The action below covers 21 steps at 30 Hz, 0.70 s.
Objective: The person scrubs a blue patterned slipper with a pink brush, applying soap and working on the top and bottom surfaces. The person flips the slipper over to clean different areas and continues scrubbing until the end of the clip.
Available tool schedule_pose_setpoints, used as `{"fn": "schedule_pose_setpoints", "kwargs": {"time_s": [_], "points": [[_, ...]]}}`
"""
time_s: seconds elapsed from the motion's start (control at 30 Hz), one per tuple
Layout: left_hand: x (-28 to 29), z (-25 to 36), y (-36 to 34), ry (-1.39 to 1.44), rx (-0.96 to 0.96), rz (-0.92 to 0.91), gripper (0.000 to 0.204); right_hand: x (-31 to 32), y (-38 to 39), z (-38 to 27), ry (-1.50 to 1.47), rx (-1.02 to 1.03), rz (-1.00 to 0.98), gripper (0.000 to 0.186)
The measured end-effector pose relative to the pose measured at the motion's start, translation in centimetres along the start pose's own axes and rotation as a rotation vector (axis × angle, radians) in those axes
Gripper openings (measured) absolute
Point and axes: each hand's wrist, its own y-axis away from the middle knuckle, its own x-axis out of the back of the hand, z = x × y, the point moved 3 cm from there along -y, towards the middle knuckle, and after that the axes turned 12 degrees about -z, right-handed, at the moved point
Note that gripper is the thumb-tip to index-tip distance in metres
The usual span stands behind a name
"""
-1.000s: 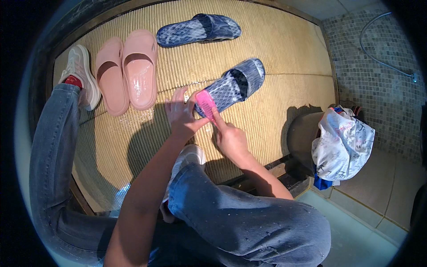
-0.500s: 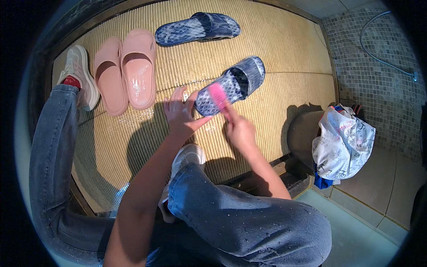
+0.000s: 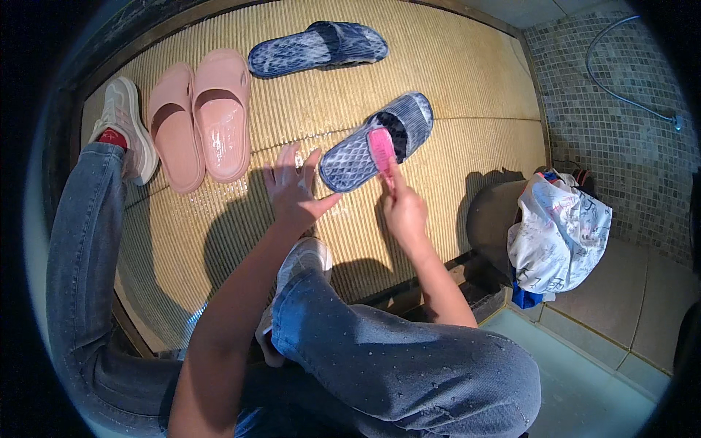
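A dark blue slide slipper (image 3: 350, 163) with a whitish, patterned footbed lies tilted on the ribbed tan mat. My right hand (image 3: 406, 214) grips a pink brush (image 3: 381, 150) by its handle. The brush head rests over the footbed, close to the strap. My left hand (image 3: 296, 191) is spread beside the slipper's heel end, its thumb and index finger at the heel edge. The matching blue slipper (image 3: 318, 50) lies farther back with whitish streaks on it. To the left stand two pink slippers (image 3: 221, 139), wet and shiny inside.
My feet wear light sneakers (image 3: 130, 124), one at the left, one below my left hand. A dark rounded seat (image 3: 491, 219) at right bears a white printed cloth (image 3: 561, 232). A thin hose (image 3: 613, 84) hangs along the mosaic-tiled wall.
The brush has moved right along the footbed, from nearer the heel to beside the strap. My left hand stays at the heel; the whole view has shifted slightly.
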Motion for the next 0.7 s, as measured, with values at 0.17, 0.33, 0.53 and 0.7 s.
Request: {"fn": "schedule_pose_setpoints", "kwargs": {"time_s": [0.17, 0.33, 0.53, 0.7], "points": [[-1.2, 0.8, -0.3, 0.024, 0.022, 0.081, 0.098, -2.3, 3.0, -5.0, -0.192, 0.182, -0.143, 0.072], [-0.4, 0.4, -0.4, 0.096, -0.068, 0.112, 0.089, -0.6, 0.5, -1.3, -0.072, 0.062, -0.018, 0.069], [-0.5, 0.8, -0.2, 0.045, -0.015, 0.14, 0.093, -1.6, 2.4, -5.5, -0.2, 0.199, -0.193, 0.071], [-0.4, 1.6, -0.8, -0.033, -0.007, -0.051, 0.103, 0.3, 2.2, -3.4, -0.4, -0.019, -0.149, 0.071]]}}
